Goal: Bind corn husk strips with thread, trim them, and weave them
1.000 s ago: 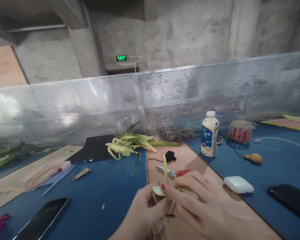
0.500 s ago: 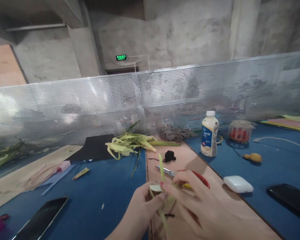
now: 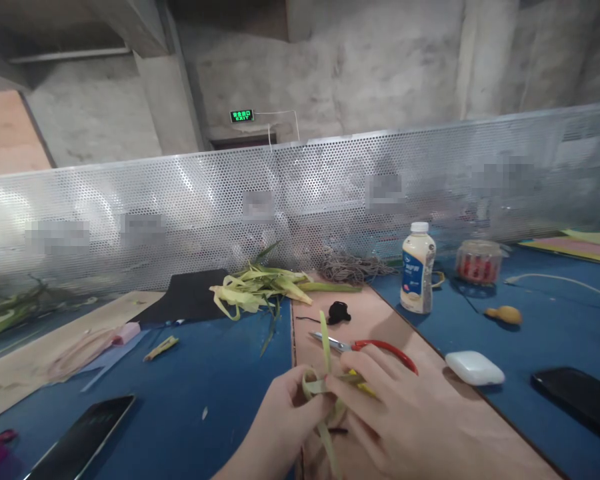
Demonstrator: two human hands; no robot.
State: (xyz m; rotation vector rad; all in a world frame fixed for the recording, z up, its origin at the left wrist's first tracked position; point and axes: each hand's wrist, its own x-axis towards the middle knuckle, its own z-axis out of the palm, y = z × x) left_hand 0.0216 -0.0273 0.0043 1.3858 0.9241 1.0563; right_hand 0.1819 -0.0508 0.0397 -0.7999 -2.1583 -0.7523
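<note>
Low in the middle, my left hand [image 3: 290,410] is closed with thumb and index finger around pale green corn husk strips [image 3: 325,343]. One strip end stands up above my fingers, another hangs down below, and a small loop curls over the thumb. My right hand [image 3: 390,407] meets it from the right, its fingertips pinching the husk; the exact contact is partly hidden. Just beyond my right hand lie scissors [image 3: 387,350] with red handles, their blades pointing left. A yellow piece [image 3: 364,385] shows between my right fingers. Behind the scissors sits a bundle of black cord [image 3: 339,312].
A pile of corn husks [image 3: 260,287] lies at the back beside tangled grey cord [image 3: 350,267]. On the right stand a bottle [image 3: 418,270], a white case [image 3: 475,368] and a black phone [image 3: 577,403]. Another phone [image 3: 85,437] lies left. A perforated metal screen [image 3: 320,180] borders the table.
The pale strip between my hands has turned and now curls in a tighter loop over my left thumb. My right fingers have shifted slightly; the scissors stay put.
</note>
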